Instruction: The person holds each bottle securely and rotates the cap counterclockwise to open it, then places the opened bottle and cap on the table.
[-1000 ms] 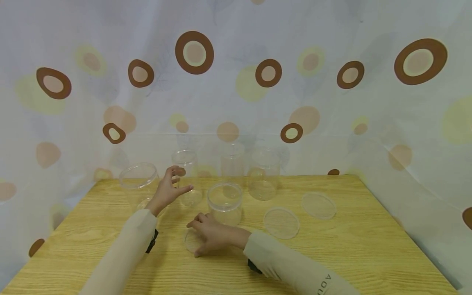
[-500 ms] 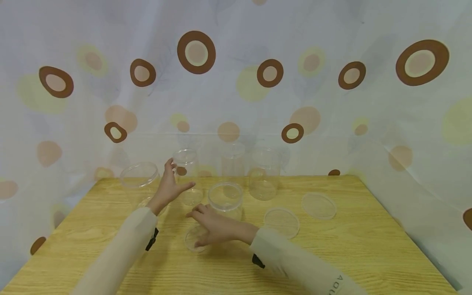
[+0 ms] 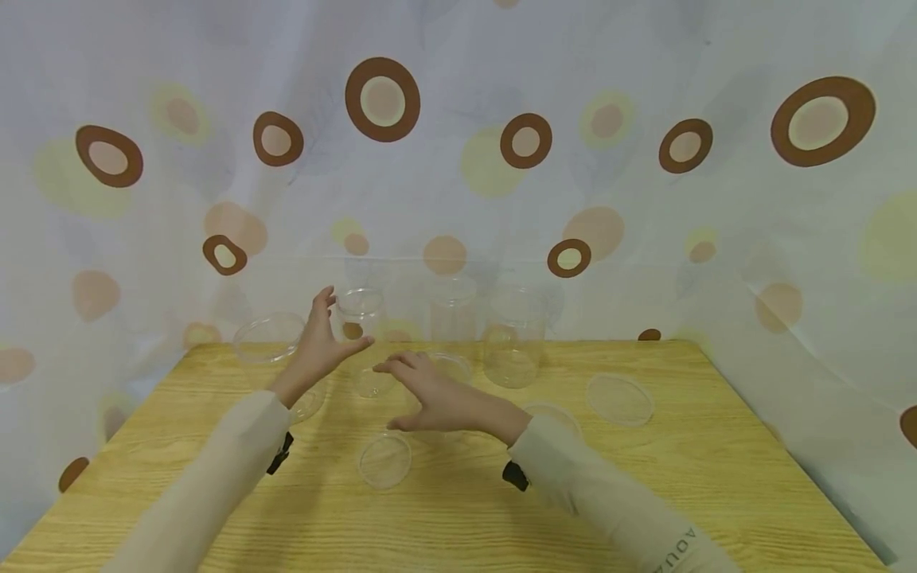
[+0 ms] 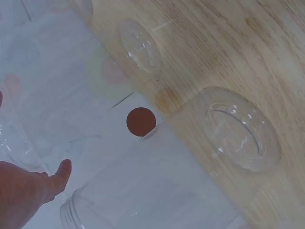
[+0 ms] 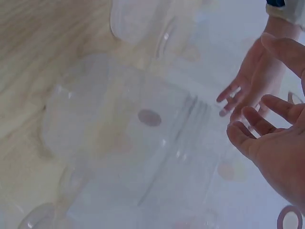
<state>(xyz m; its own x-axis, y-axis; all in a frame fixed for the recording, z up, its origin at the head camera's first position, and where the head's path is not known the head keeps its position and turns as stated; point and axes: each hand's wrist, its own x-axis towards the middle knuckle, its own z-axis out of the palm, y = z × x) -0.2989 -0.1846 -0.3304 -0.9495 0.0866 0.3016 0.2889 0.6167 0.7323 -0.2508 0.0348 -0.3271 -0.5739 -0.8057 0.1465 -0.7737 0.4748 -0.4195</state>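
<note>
My left hand (image 3: 313,350) is held beside a tall clear plastic jar (image 3: 365,306), thumb and fingers spread apart with nothing held. In the left wrist view its thumb shows at the lower left, near a jar rim. Palm facing left, my right hand (image 3: 447,398) hovers in front of a short clear jar (image 3: 454,368) and hides most of it. Its fingers are loosely bent and hold nothing. On the wood just in front lies a small round clear lid (image 3: 384,461). The right wrist view has both hands near a clear jar (image 5: 114,119).
A wide clear jar (image 3: 254,370) stands at the left, partly behind my left hand. Two more clear jars, one narrow (image 3: 453,318) and one wider (image 3: 514,342), are at the back by the patterned curtain (image 3: 458,199). A flat clear lid (image 3: 619,399) lies on the right.
My right hand has risen off the small lid and moved forward and slightly right, leaving the lid uncovered on the table. My left hand has shifted slightly up beside the tall jar.
</note>
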